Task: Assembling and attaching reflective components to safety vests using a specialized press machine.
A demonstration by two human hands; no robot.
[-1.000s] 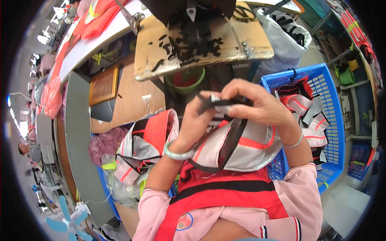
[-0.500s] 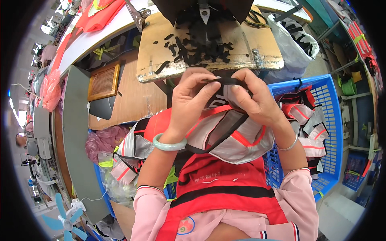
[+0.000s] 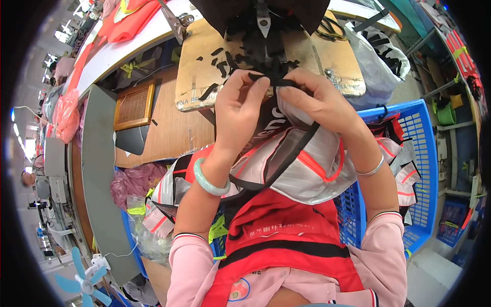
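A sewn piece of silver-grey, striped fabric [image 3: 327, 190] with red trim hangs in front of my body. Black edging tape [image 3: 296, 148] runs along it in a loop. My left hand [image 3: 239, 107] pinches the tape's upper part between thumb and fingers. Facing it, my right hand [image 3: 318, 102] is closed on the same tape, thumb on top. Both hands are over the near edge of a worn wooden board [image 3: 193, 66], just under a dark machine part [image 3: 264, 23] with a pointed metal tip. The exact bit of tape between the fingertips is partly hidden.
Black scraps [image 3: 222, 66] litter the board. At my right stands a blue basket [image 3: 427, 163] with similar sewn pieces; a white sack [image 3: 381, 77] is behind it. More fabric and plastic bags [image 3: 148, 235] lie at left, near a grey panel [image 3: 99, 179] and blue fan [image 3: 84, 281].
Both hands have moved forward with the tape, from before the board's near edge to over it. The hands have come closer together, and the silver fabric hangs stretched further forward.
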